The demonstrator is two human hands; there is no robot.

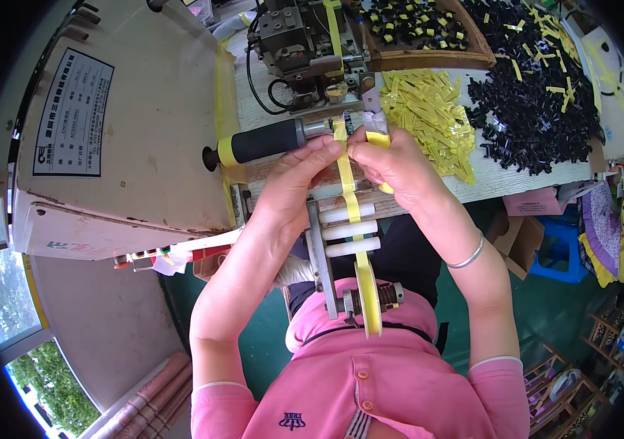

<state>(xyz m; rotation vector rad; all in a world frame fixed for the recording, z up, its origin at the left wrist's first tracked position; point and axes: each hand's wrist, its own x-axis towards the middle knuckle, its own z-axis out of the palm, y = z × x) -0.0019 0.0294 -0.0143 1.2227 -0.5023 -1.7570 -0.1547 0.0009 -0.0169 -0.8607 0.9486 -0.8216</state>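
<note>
L hand (299,170) on yellow tape (346,173); R hand (401,162) round yellow-wrapped piece (378,138), prob. tool

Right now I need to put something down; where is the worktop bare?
Worktop: a narrow front band below the black pieces, right of the yellow strips; a small patch between cabinet, cable and handle. Crowded: around the machine, left hand and right hand.

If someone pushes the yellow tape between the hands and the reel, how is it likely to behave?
The tape is probably floppy, since it looks thin and winds around the reel. It seems light, being a narrow ribbon. Pushed sideways, it might slip along the smooth-looking white rods.
</note>
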